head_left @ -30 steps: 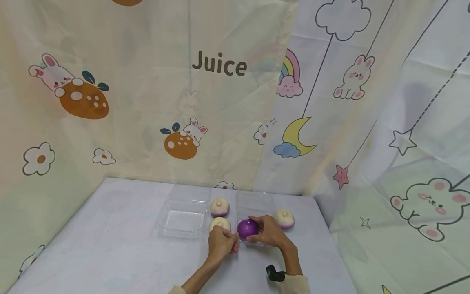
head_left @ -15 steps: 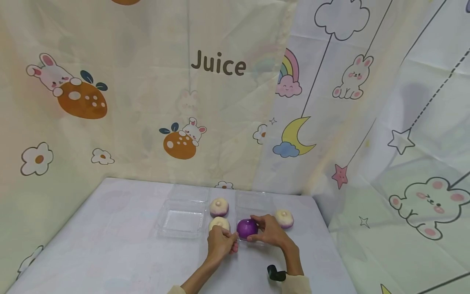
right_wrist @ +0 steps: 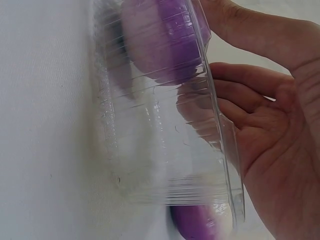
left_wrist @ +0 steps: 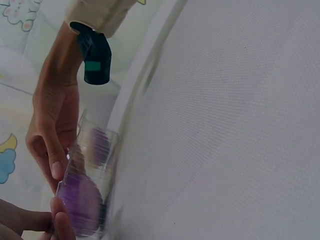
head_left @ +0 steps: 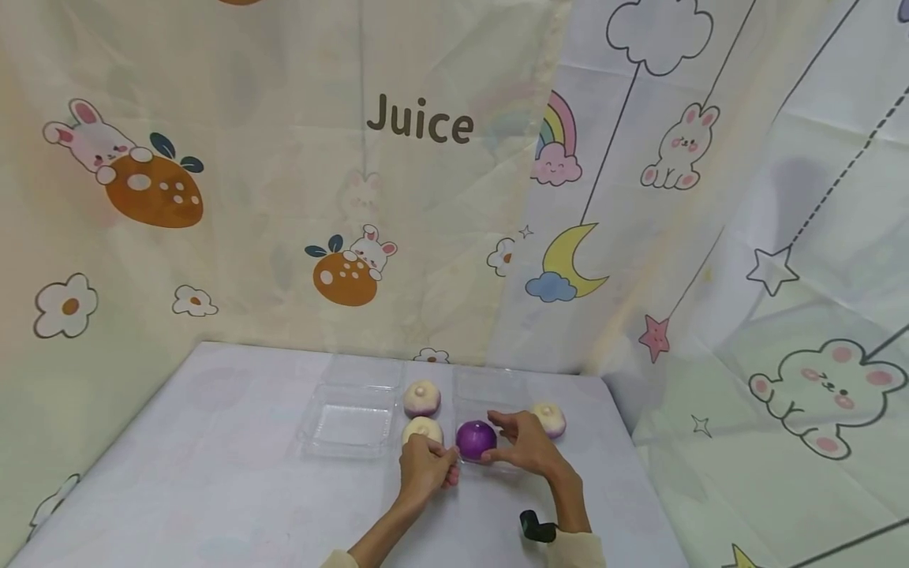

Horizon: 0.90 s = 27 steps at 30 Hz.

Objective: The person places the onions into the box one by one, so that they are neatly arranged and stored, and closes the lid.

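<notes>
A purple-and-white turnip (head_left: 476,440) sits purple side up at the near left of the right-hand clear plastic box (head_left: 507,467). My left hand (head_left: 424,473) pinches that box's near left rim; its fingertips (left_wrist: 61,220) show at the rim in the left wrist view. On the turnip's right side, my right hand (head_left: 531,444) has its thumb and fingers spread apart, the thumb close to the turnip. In the right wrist view the fingers (right_wrist: 245,95) are loose behind the clear wall. Whether the thumb still touches the turnip, I cannot tell.
Left of the hands stands another lidded clear plastic box (head_left: 351,426), its lid folded back. Two pale-topped turnips, one far (head_left: 422,398) and one near (head_left: 420,430), lie between the boxes. A further turnip (head_left: 550,418) lies right of the right-hand box.
My right hand's thumb and fingers have eased apart and drawn slightly right from the turnip. My left hand keeps its place at the rim. The head view has shifted a little.
</notes>
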Each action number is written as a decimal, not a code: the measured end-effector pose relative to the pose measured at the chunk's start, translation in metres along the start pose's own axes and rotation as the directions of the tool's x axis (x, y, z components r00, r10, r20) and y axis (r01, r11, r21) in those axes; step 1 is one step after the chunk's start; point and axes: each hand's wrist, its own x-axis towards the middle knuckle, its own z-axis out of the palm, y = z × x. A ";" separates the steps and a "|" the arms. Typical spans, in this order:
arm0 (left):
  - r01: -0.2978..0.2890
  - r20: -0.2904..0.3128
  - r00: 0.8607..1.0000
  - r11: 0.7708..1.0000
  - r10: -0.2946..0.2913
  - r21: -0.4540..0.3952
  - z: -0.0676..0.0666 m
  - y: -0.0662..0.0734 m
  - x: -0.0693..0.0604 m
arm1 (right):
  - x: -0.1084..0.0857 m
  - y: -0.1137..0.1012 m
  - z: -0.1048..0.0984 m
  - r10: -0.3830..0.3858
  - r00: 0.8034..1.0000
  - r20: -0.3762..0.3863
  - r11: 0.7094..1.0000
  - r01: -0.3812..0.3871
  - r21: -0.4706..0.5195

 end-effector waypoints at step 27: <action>-0.018 0.011 1.000 1.000 0.018 0.006 -0.001 0.001 0.000 | -0.009 -0.008 -0.011 0.020 0.990 -0.136 0.999 -0.024 -0.031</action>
